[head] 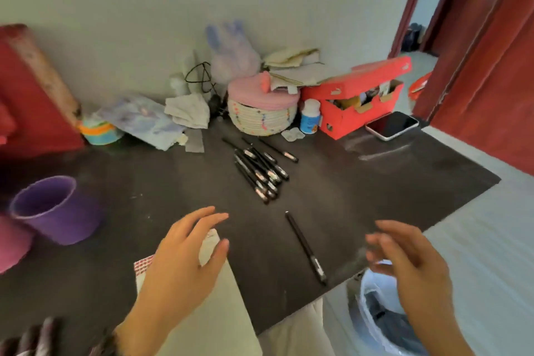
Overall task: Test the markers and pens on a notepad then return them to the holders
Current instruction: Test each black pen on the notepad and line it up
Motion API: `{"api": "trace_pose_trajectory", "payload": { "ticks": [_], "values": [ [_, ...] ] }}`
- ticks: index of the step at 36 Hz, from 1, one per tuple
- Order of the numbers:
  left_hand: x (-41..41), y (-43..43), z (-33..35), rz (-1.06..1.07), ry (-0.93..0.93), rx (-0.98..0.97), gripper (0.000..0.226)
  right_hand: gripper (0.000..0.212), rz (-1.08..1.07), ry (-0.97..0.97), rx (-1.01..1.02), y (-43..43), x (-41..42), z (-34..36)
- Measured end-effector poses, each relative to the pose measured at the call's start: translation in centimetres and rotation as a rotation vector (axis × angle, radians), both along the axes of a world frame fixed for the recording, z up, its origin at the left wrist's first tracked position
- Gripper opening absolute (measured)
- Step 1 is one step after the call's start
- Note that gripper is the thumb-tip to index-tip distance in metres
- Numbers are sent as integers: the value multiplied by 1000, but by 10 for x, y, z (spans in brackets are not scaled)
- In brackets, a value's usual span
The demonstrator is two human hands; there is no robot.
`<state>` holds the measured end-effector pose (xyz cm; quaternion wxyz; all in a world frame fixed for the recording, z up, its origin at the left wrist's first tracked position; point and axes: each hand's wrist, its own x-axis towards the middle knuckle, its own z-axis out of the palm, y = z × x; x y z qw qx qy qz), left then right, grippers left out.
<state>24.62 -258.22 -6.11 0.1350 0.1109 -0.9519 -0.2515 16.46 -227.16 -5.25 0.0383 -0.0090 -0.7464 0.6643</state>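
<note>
Lone black pen [305, 248] on dark tabletop [375, 196]; left hand [185, 263] and blurred right hand [410, 266] flank it, each grip seemingly released, empty.

left hand [185, 263]: bare to forearm | right hand [410, 266]: bare to forearm, fingertips blurred

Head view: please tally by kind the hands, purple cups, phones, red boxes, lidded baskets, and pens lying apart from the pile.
Hands: 2 (left hand, right hand)
Purple cup: 1
Phone: 1
Red box: 1
Lidded basket: 1
Lone pen, apart from the pile: 1
Total: 7
</note>
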Motion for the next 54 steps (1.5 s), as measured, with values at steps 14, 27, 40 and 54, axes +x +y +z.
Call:
{"api": "trace_pose_trajectory", "payload": {
  "ticks": [14, 27, 40, 54],
  "values": [
    [105, -41, -56, 392, -66, 14, 44, 16, 573, 238, 857, -150, -94, -12],
    [107, -39, -62, 390, -34, -61, 47, 34, 445, 356, 1471, -205, -112, -13],
    [108, -38, -61, 383, -57, -43, 56, 21, 599, 140, 897, -197, -77, -4],
    [100, 4, -22, 137, 3, 176, 50, 10, 674, -292, -173, -183, 67, -28]
  ]
}}
